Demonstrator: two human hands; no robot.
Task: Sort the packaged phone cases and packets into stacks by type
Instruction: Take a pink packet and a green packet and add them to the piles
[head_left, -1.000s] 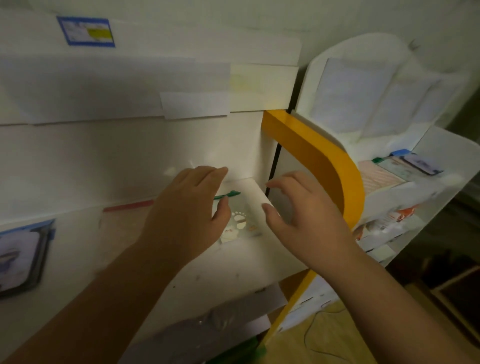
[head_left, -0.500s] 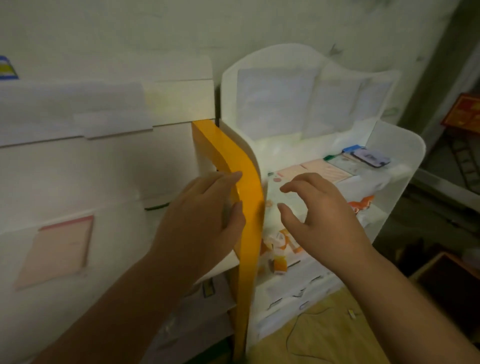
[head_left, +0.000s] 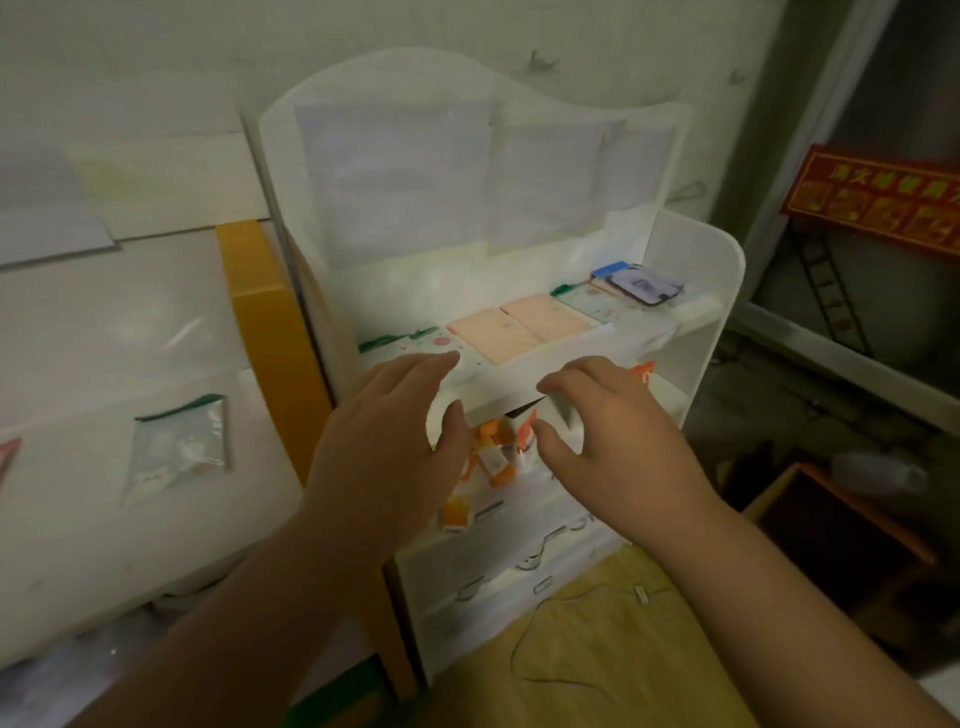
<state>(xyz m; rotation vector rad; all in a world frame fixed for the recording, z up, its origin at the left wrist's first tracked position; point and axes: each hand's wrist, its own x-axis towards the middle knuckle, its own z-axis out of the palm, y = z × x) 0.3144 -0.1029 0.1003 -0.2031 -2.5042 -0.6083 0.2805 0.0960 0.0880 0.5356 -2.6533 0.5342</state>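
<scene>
Now left hand (head_left: 384, 447) and right hand (head_left: 618, 441) hover before white shelf (head_left: 691, 332), fingers spread

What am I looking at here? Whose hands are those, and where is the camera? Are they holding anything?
This picture comes from a camera worn on a person's head, so you see what they see. The left hand and right hand belong to that person. Both reach toward a small white shelf; neither holds anything. On its top shelf lie flat packets in a row: two pink packets, spotted ones with green tops, and a dark phone case at the far end. Below are orange packets. Another clear packet lies on the white surface to the left.
</scene>
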